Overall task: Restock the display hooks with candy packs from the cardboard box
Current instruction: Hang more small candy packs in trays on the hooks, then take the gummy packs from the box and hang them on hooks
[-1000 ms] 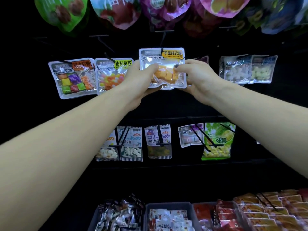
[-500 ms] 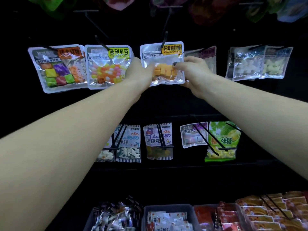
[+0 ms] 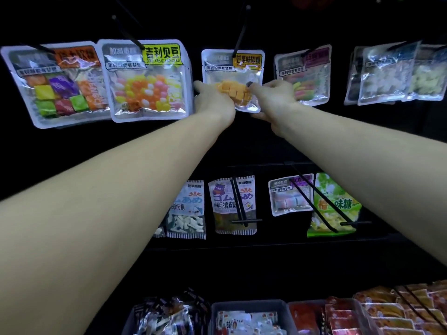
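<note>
Since a moment ago, both of my hands have pushed the mango candy pack (image 3: 232,78) farther back, and it now hangs on its black hook (image 3: 239,37). My left hand (image 3: 212,102) holds its lower left edge with curled fingers. My right hand (image 3: 273,97) pinches its lower right side, thumb on the front.

This pack is flat, shiny clear plastic with a yellow label, and it has soft orange cubes inside. Just left of it hangs a bigger shiny pack of jelly beans (image 3: 146,81), round and pink, orange and yellow. Farther left is a pack of square chews (image 3: 58,85) in purple, green, red and yellow. To the right hang a pack of pink and green strips (image 3: 307,71) and packs of white candy (image 3: 384,76).

Lower down, more packs hang on hooks: a bear pack (image 3: 233,204), a white candy pack (image 3: 188,209) and a green bag (image 3: 336,206).

At the bottom, grey bins (image 3: 249,308) hold small wrapped sweets, and red and orange packets (image 3: 387,313) lie in rows beside them.

All around, the wall behind the shelf (image 3: 266,243) is black and dark.
</note>
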A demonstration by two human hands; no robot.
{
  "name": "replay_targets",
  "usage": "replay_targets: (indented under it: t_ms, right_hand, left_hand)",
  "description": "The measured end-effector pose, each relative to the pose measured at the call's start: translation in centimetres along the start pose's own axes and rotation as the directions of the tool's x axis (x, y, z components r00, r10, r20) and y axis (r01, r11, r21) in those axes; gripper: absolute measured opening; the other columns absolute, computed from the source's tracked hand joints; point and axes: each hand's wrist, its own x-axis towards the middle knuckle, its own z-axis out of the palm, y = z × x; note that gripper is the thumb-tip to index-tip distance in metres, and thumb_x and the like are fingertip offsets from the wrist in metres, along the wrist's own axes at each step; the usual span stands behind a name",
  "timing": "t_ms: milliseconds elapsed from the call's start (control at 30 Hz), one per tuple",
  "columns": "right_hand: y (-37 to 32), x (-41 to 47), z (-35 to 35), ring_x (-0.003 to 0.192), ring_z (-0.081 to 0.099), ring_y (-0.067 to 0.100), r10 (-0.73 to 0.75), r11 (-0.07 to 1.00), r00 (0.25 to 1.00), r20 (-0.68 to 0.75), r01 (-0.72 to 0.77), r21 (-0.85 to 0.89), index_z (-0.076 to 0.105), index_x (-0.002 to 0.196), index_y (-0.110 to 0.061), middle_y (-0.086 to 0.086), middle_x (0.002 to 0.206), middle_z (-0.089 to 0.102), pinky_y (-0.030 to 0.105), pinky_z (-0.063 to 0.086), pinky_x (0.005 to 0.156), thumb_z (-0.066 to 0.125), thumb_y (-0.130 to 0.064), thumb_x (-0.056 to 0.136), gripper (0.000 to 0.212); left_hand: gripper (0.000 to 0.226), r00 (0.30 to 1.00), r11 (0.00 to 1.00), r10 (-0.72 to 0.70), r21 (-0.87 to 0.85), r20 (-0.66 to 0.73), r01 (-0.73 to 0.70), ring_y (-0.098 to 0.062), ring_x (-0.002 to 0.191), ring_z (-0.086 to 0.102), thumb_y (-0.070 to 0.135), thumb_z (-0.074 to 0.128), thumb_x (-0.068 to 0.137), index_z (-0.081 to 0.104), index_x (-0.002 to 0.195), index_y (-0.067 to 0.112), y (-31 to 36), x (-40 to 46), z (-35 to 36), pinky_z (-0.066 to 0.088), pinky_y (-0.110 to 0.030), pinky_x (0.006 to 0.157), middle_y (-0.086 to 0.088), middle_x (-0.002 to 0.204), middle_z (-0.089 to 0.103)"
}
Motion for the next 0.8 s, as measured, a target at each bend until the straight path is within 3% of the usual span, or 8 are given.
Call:
replay_targets:
  t_ms: [133,267,367,433,467,567,667,800]
  right_hand:
    - [1.0,-1.6,-0.7,0.084,0.066,0.028,0.046,0.994,0.999,0.011,-0.044,-0.099,0.056,0.092,-0.005,0.012,0.093,0.061,0.045,0.064,0.083,0.078,-0.026,0.086,0.031]
    - [1.5,-5.2,-2.8,0.084,0.063,0.027,0.021,0.954,1.000,0.009,-0.017,-0.299,0.052,0.107,-0.012,0.009,0.097,0.062,0.036,0.054,0.073,0.077,-0.035,0.084,0.041]
    - [1.8,-9.3,-4.9,0.084,0.062,0.020,-0.002,0.941,1.000,0.029,0.011,-0.339,0.050,0.112,-0.016,0.004,0.101,0.062,0.029,0.047,0.070,0.073,-0.035,0.092,0.036]
    - [2.0,-12.7,-6.4,0.082,0.061,0.012,-0.047,0.934,0.998,0.031,0.055,-0.353,0.052,0.113,-0.018,-0.001,0.098,0.062,0.022,0.043,0.064,0.071,-0.034,0.093,0.032]
    - [2.3,-14.6,-7.1,0.080,0.059,0.007,-0.067,0.928,0.997,0.044,0.079,-0.365,0.052,0.113,-0.019,-0.004,0.096,0.061,0.019,0.041,0.063,0.069,-0.033,0.095,0.029]
    - [4.4,-20.5,-9.2,0.083,0.060,0.010,-0.164,0.898,0.981,0.101,0.191,-0.396,0.054,0.110,-0.020,-0.002,0.101,0.064,0.021,0.048,0.072,0.065,-0.028,0.097,0.019]
    - [7.4,-26.4,-11.0,0.078,0.060,0.012,-0.213,0.880,0.966,0.148,0.255,-0.400,0.053,0.103,-0.020,-0.002,0.097,0.063,0.015,0.045,0.070,0.062,-0.022,0.098,0.010]
    - [13.7,-33.3,-13.4,0.070,0.052,0.012,-0.091,0.898,0.977,0.195,0.165,-0.408,0.054,0.100,-0.018,0.001,0.089,0.060,0.022,0.043,0.067,0.060,-0.016,0.098,0.007]
  left_hand:
    - [0.071,0.995,0.997,0.007,0.078,0.102,-0.015,-0.037,0.142,0.046,0.014,0.041,0.109,-0.004,0.164,0.006,-0.7,-2.0,-0.1,0.038,-0.040,0.111,-0.020,0.163,0.034]
    - [0.078,0.977,0.990,-0.018,0.141,0.212,-0.012,-0.037,0.135,0.052,0.018,0.041,0.108,-0.012,0.164,0.007,-2.2,-5.1,-0.8,0.044,-0.040,0.108,-0.021,0.162,0.037]
    - [0.078,0.963,0.986,0.002,0.159,0.271,-0.046,-0.030,0.107,0.065,0.021,0.041,0.109,-0.013,0.164,0.010,-3.4,-8.6,-1.9,0.053,-0.028,0.080,-0.024,0.156,0.044]
    - [0.073,0.961,0.983,0.062,0.152,0.268,-0.105,-0.018,0.077,0.059,0.024,0.042,0.110,-0.005,0.165,0.012,-4.0,-11.2,-2.9,0.045,-0.017,0.047,-0.023,0.148,0.051]
    - [0.069,0.961,0.979,0.101,0.146,0.258,-0.142,-0.015,0.073,0.056,0.024,0.043,0.111,0.002,0.165,0.012,-4.4,-12.6,-3.3,0.039,-0.015,0.040,-0.022,0.145,0.054]
    - [0.054,0.936,0.932,0.296,0.157,0.192,-0.327,-0.018,0.104,0.059,0.021,0.048,0.109,0.026,0.158,0.010,-7.6,-17.9,-4.2,0.041,-0.015,0.068,-0.013,0.142,0.049]
    - [0.043,0.813,0.788,0.529,0.217,0.244,-0.577,-0.014,0.123,0.049,0.017,0.050,0.108,0.040,0.150,0.010,-13.0,-24.9,-4.4,0.031,-0.014,0.091,-0.006,0.141,0.048]
    - [0.044,0.726,0.729,0.480,0.237,0.492,-0.642,-0.023,0.124,0.056,0.017,0.056,0.103,0.048,0.146,0.008,-21.3,-31.9,-3.4,0.046,-0.036,0.102,-0.007,0.139,0.051]
